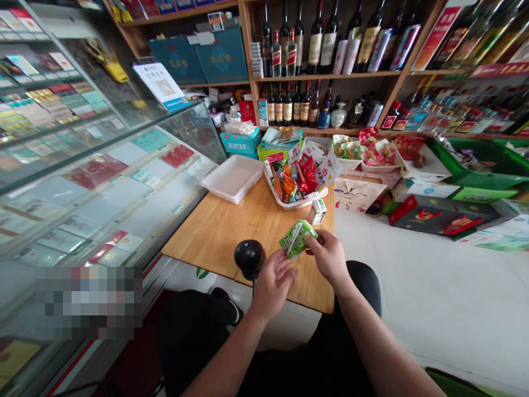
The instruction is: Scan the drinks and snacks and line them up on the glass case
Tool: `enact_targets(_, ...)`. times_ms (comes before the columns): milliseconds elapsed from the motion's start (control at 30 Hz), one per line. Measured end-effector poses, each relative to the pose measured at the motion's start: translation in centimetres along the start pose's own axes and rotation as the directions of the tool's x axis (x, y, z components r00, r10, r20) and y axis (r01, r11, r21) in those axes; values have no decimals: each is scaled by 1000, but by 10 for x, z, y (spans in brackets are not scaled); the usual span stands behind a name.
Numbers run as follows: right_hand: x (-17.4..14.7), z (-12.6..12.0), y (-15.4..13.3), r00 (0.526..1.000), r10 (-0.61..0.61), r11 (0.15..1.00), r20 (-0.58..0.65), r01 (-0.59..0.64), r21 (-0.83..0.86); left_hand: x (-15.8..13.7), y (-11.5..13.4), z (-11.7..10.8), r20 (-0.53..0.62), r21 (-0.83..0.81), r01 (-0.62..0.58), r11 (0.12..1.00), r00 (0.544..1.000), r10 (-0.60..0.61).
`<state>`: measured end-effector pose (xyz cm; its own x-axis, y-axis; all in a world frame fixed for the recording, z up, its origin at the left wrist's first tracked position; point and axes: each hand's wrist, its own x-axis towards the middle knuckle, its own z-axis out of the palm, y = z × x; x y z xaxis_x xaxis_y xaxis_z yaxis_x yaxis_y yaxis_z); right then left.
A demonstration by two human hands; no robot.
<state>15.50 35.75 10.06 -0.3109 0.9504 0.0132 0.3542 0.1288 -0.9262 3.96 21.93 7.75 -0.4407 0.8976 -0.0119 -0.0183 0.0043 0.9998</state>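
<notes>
Between the fingers and thumb of my right hand is a small green carton with white straw-like shapes printed or fixed on its face. It is held tilted above the table's front right part. My left hand is at the carton's lower left edge, fingers loosely curled and thumb apart. Whether its fingertips touch the carton I cannot tell. Left of that hand a black rounded device stands on a thin stem at the table edge. A small white and green box sits just beyond the carton.
On the wooden table are a white plastic tray and a white basket of packaged snacks. A glass display counter runs along the left. Bottle shelves are behind; green crates and gift boxes stand right.
</notes>
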Motion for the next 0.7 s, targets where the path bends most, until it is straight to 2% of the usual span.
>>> enact_targets(133, 3, 7, -25, 998, -44, 987, 43, 36, 156, 7, 27, -13, -44, 52, -66, 997, 997, 68)
enact_targets(300, 11, 23, -52, 973, -119, 968, 197, 69, 243, 25, 50, -52, -69, 158, -103, 982, 991, 115)
enact_targets(367, 14, 33, -61, 965, -137, 966, 222, 81, 247, 34, 58, -68, -85, 199, -109, 974, 988, 128)
enact_targets(533, 27, 56, -81, 954, -207, 975, 216, 184, 124, 55, 66, -102, -116, 253, -126, 959, 980, 159)
enact_targets(700, 41, 77, -99, 932, -307, 943, 193, 325, -69, 71, 56, -125, -128, 269, -151, 951, 973, 190)
